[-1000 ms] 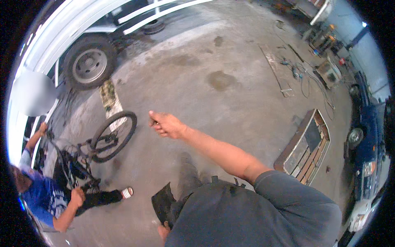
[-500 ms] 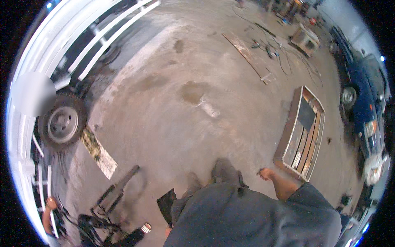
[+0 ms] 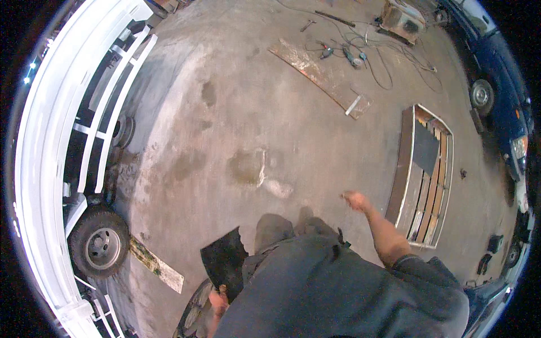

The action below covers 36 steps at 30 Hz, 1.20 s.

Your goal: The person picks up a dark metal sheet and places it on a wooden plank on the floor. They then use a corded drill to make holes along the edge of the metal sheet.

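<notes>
My left hand [image 3: 218,303], low in the head view, grips a flat black sheet [image 3: 224,262] by its lower edge. The sheet hangs beside my left leg, and its far edge looks uneven. My right hand [image 3: 356,200] is out in front of my right side above the concrete floor. Its fingers are curled in and slightly blurred, and nothing shows in them. To the right of that hand, and apart from it, lies a shallow metal frame [image 3: 401,169] with wooden slats and a dark panel [image 3: 426,152] inside.
A white truck [image 3: 42,163] with a wheel [image 3: 100,241] stands at left, a stained board [image 3: 160,267] beside it. Ahead are a long plank [image 3: 307,70], power tools [image 3: 352,57], cables and a boxy machine [image 3: 401,21]. A blue vehicle [image 3: 496,62] is at right. Part of a bicycle wheel [image 3: 194,310] shows behind the sheet.
I have moved forward, so the floor things sit nearer. The black sheet and my left hand show more fully. My right hand has swung forward. The person at lower left has left the view.
</notes>
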Each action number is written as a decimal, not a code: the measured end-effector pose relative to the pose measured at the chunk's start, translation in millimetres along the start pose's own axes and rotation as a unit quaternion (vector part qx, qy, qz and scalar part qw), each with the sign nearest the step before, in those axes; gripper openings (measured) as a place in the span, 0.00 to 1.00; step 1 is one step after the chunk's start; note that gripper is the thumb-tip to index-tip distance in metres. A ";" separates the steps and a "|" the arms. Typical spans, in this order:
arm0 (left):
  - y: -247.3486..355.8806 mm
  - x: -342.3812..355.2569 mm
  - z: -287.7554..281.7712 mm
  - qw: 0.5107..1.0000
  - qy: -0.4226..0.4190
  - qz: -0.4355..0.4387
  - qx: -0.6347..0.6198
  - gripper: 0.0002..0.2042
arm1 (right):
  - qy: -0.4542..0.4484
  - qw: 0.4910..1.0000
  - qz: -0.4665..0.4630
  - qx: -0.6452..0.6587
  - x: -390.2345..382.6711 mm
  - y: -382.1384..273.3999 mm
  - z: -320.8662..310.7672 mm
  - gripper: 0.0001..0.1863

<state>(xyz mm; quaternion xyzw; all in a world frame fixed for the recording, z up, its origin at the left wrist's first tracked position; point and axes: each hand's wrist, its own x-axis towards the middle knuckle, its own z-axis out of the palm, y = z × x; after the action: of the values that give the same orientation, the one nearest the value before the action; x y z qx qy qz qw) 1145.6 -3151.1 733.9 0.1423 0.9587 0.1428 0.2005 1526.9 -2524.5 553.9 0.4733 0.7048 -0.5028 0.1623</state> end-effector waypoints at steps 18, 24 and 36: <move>494.9 619.5 -72.9 0.995 -0.043 0.054 -0.077 0.21 | -0.075 0.978 0.142 0.133 264.3 -135.6 -197.1 0.20; 640.3 868.1 -98.5 0.991 -0.075 0.108 -0.016 0.24 | -0.077 0.891 0.303 0.330 349.7 -201.3 -193.5 0.19; 1105.7 1248.4 -73.2 0.898 -0.090 0.380 0.202 0.22 | 0.361 0.888 -0.068 0.278 676.3 -547.0 -603.9 0.17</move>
<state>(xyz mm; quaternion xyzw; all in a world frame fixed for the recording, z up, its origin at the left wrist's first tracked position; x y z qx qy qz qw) 255.5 -1739.0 734.8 0.5460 0.8175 -0.0020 0.1834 884.3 -1688.2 647.6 0.5991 0.5763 -0.4825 -0.2760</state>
